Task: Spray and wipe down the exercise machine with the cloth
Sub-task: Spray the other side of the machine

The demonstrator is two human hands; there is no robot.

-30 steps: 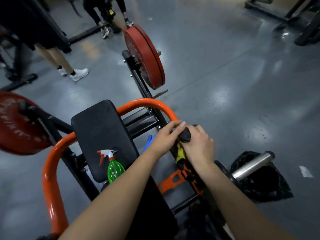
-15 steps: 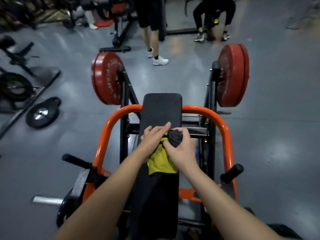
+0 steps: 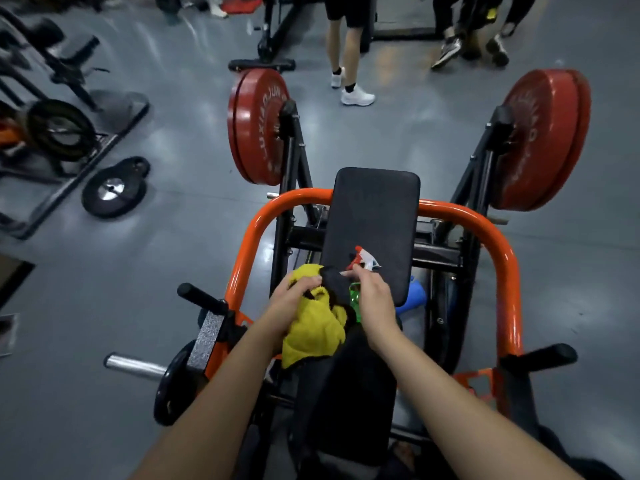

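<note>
Left hand [image 3: 294, 301] bunches the cloth [image 3: 311, 336]; right hand [image 3: 374, 303] curls round the spray bottle [image 3: 365, 262], best lifted upright, nozzle toward the pad [image 3: 374, 209].

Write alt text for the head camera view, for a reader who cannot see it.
Seen from above, a person's left grip bunches a yellow cloth while the right grip holds a green spray bottle on the black pad of an orange-framed exercise machine. Red weight plates hang on both sides.
</note>
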